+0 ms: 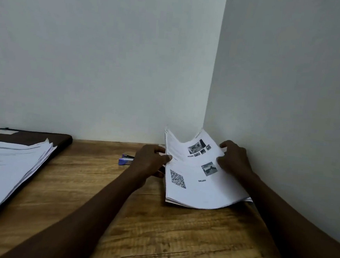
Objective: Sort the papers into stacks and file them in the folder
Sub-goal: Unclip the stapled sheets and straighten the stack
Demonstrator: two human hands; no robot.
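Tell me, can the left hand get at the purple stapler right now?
Probably yes: the stapler lies on the table just beside the left hand, with nothing between them. That hand grips the edge of the printed papers, though, so it would have to let go first.

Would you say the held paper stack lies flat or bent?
Bent: the paper stack curves up at its far end, gripped by left hand and right hand.
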